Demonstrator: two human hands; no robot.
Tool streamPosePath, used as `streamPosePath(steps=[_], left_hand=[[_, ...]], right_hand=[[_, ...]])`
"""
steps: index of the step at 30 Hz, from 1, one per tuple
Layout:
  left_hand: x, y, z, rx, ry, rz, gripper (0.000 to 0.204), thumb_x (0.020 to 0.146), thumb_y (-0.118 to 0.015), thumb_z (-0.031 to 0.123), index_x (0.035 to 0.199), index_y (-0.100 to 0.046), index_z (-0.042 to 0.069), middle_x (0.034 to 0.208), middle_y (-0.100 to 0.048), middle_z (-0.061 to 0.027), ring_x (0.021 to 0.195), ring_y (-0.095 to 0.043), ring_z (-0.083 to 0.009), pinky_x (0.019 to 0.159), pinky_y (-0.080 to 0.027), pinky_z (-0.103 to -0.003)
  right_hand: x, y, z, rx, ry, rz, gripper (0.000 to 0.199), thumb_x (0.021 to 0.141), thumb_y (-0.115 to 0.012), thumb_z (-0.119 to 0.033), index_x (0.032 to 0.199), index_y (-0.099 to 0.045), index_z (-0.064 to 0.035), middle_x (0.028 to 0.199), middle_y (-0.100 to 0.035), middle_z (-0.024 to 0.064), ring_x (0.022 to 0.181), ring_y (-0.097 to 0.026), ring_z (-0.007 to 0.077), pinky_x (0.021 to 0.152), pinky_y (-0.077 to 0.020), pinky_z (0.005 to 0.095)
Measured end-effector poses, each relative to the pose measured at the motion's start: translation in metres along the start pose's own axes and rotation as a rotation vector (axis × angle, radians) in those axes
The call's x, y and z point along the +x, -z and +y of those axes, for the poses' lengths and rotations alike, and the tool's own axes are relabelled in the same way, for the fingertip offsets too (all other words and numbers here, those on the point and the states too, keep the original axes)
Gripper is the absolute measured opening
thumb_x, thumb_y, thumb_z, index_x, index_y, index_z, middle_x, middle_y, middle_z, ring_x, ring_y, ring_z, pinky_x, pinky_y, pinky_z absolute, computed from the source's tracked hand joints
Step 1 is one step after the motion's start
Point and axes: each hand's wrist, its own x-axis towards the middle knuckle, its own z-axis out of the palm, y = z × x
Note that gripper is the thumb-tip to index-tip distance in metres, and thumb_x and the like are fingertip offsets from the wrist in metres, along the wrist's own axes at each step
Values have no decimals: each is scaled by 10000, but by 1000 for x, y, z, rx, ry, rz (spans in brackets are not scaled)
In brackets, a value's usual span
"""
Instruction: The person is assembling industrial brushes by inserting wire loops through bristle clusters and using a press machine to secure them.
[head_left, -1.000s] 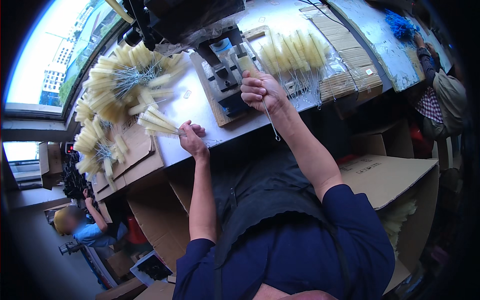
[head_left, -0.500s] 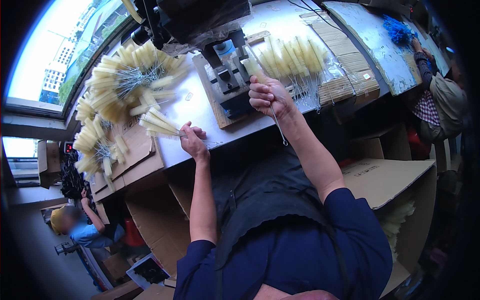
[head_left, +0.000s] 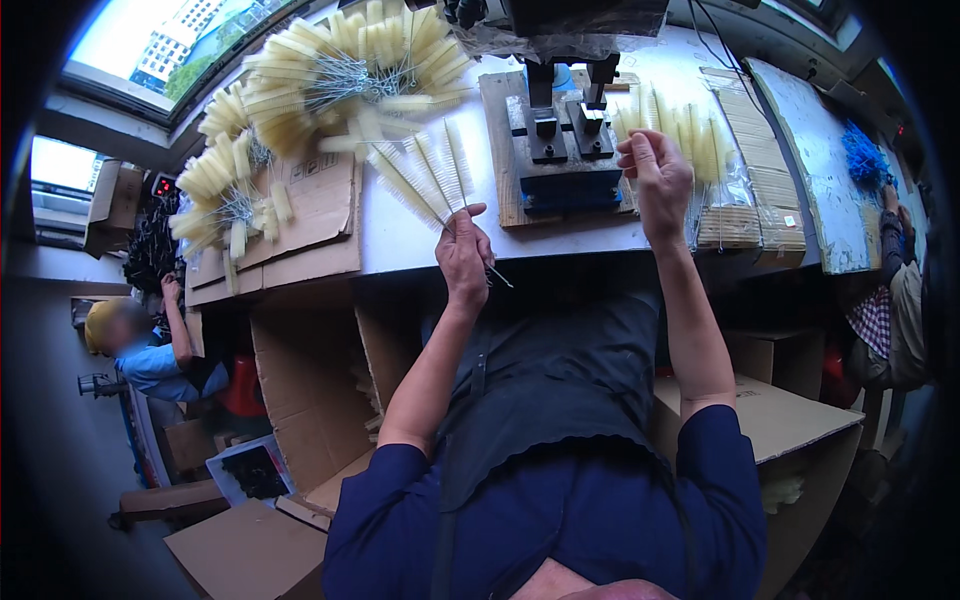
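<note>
Right now, through the head camera, I see my left hand (head_left: 462, 255) closed around the wire stems of a small fan of pale bottle brushes (head_left: 425, 175), the fingers pinched tight at the base so the bristled ends splay up and away over the white workbench (head_left: 400, 250). The bare wire ends poke out below the hand, past the bench's front edge. My right hand (head_left: 655, 175) is raised above the bench just right of the dark metal fixture (head_left: 565, 150), fingers curled together with thumb and fingertips pinched; I cannot tell for certain what they grip, though something thin seems to sit between them. The fixture stands on a wooden board (head_left: 505, 150) near the middle of the bench. Behind the right hand lies a row of brushes in clear wrap (head_left: 700, 140), beside a stack of flat cardboard sheets (head_left: 755, 150). To the far left, big radiating bundles of the same pale brushes (head_left: 340, 70) lie partly on a flattened cardboard piece (head_left: 310, 215). Open cardboard boxes (head_left: 310, 400) sit under the bench by my knees. A person in a blue shirt (head_left: 150, 365) crouches at lower left, and another person's sleeve (head_left: 905, 310) shows at the right rim.
</note>
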Motion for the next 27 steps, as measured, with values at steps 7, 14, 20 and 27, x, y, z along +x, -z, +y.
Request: streamPosePath(steps=[7, 14, 20, 27], left_hand=[[-48, -37, 3, -20, 124, -283, 387, 1059, -437, 378, 977, -576, 26, 587, -475, 11, 467, -434, -70, 416, -344, -225], [-64, -33, 29, -35, 26, -44, 376, 1079, -371, 303, 1064, -567, -17, 790, -647, -100, 677, -650, -177, 685, -556, -303], [-40, -12, 38, -180, -35, 91, 395, 1076, -351, 334, 1090, -537, -14, 733, -605, -91, 636, -614, -190, 648, -547, -334], [-10, -2, 25, -132, -35, 113, 377, 1076, -357, 323, 1076, -540, -7, 710, -578, -75, 607, -582, -169, 611, -525, -310]], right_hand=[[-53, -90, -12, 332, -253, -404, 371, 994, -604, -291, 1168, -579, 36, 935, -651, 57, 788, -608, 89, 671, -505, 222], [-33, -82, -12, 571, -525, -265, 339, 1018, -550, -325, 1010, -597, 10, 655, -544, -6, 436, -450, 56, 371, -361, 214], [0, -76, -3, 635, -639, -383, 378, 1030, -518, -332, 1041, -593, 38, 651, -540, 1, 434, -447, 48, 378, -361, 199], [23, -81, -12, 695, -770, -370, 477, 1042, -459, -405, 1073, -585, 54, 698, -541, 11, 487, -495, 68, 412, -392, 204]])
